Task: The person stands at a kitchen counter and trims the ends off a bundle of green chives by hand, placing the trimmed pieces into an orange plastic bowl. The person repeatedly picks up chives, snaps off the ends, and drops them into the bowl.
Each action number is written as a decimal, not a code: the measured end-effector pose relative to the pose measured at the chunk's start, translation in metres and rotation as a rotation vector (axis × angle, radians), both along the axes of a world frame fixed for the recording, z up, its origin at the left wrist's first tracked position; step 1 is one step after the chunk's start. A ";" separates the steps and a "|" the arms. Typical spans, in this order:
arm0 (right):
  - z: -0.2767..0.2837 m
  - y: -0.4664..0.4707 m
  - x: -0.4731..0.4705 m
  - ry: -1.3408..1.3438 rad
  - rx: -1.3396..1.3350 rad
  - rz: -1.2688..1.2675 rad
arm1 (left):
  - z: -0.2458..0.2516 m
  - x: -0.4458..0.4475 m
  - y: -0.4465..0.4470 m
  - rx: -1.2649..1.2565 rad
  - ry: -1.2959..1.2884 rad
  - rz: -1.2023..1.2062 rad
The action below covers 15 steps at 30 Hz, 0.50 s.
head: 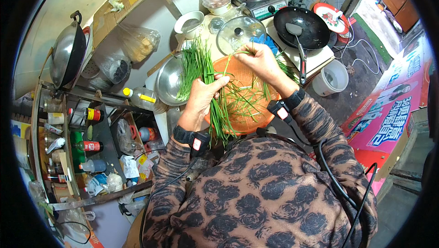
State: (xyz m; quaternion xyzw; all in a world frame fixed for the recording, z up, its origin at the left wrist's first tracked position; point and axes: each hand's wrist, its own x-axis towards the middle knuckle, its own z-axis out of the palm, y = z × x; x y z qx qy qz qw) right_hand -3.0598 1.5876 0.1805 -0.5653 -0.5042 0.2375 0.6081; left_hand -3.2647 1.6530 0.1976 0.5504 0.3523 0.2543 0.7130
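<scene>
My left hand [202, 95] grips a long bunch of garlic chives [205, 59], its leaves trailing down past my wrist. In my right hand [259, 61] a thin yellowish chive blade [229, 63] is pinched between thumb and fingertips, above and to the right of the bunch. Beneath both hands is an orange plastic basket [271, 119], with loose green and yellowed blades [245, 102] scattered inside. More chives [287, 68] lie at the basket's right, partly hidden by my right hand. A steel bowl [168, 81] stands to the left, behind the bunch.
A glass lid [228, 42] lies on the counter behind the basket. Right of it are a black wok [308, 38] with a spatula [299, 42] and a gas stove [274, 2]. A white bucket [324, 88] stands on the floor. Shelves of bottles [92, 146] line the left.
</scene>
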 end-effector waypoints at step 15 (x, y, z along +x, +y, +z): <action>0.021 -0.017 -0.008 0.446 -0.177 0.224 | 0.003 -0.013 0.003 -0.244 -0.119 -0.075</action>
